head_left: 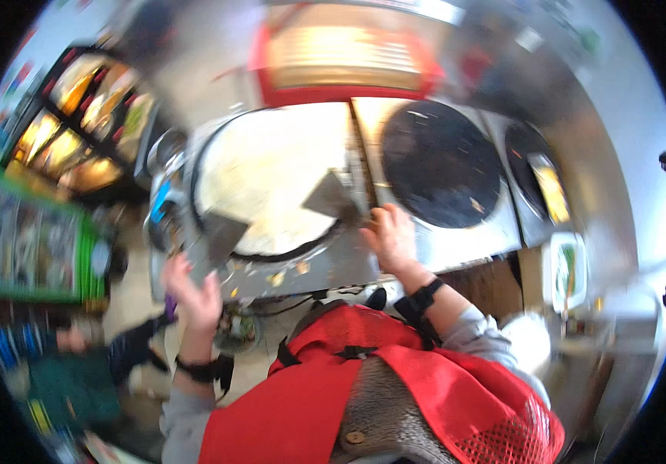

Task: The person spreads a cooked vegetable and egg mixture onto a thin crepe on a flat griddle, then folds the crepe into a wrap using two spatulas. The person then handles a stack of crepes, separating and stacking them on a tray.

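Note:
A large pale crepe point(271, 174) covers the round left griddle. My right hand point(391, 238) is closed round the handle of a flat metal scraper point(328, 196), whose blade lies over the crepe's right lower part. A second metal scraper point(225, 235) has its blade at the crepe's lower left edge. My left hand point(194, 292) is beside that scraper's handle end, its fingers curled toward it and the thumb apart. Motion blur partly hides this grip. Food scraps point(277, 277) lie along the steel front edge below the crepe.
Right of the crepe sits a dark round griddle point(442, 164), with a smaller dark plate point(530, 166) beyond it. A white tub point(567, 271) stands at the right. Food bins point(78, 127), metal containers point(167, 151) and a green crate point(35, 247) are at the left. Another person's hand point(79, 338) shows lower left.

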Motion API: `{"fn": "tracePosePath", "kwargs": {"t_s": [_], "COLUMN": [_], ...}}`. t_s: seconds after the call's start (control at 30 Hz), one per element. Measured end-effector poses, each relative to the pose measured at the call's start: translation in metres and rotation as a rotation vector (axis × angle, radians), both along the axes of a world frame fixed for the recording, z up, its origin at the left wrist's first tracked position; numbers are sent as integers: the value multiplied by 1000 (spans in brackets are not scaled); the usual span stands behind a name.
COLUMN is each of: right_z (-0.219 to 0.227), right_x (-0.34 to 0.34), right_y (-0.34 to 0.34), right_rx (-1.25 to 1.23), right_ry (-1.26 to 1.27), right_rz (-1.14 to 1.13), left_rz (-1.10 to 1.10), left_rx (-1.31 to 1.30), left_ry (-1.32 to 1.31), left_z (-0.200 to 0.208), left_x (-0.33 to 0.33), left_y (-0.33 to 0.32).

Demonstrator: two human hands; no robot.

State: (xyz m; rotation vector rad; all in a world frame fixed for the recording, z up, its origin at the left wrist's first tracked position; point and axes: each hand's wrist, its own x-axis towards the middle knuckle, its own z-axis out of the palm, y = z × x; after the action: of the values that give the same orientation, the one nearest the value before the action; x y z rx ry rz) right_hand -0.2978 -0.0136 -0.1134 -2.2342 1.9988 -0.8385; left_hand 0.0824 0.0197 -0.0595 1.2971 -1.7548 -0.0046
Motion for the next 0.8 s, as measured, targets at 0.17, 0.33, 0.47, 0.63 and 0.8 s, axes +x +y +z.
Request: {"fn": "tracePosePath", "kwargs": {"t_s": [0.17, 0.33, 0.47, 0.63, 0.8], "right_z": [23, 28, 31, 56, 125], "right_x": [-34, -96, -174, -305, -470], "right_y": [29, 62, 110, 175, 240], "right_rx": [-118, -161, -142, -253, -357], "right_ry": [-105, -79, -34, 91, 361], "right_rz": [-57, -265, -535, -777, -1062], "left_rz": [-357, -500, -531, -509, -481], "left_rx": [-240, -147, 6, 217, 432], "left_ry": [879, 788, 729, 635, 552], "left_z": [127, 140, 132, 114, 95], "left_x": [-65, -125, -168, -236, -316], "left_y": [8, -9, -26, -43, -51]}}
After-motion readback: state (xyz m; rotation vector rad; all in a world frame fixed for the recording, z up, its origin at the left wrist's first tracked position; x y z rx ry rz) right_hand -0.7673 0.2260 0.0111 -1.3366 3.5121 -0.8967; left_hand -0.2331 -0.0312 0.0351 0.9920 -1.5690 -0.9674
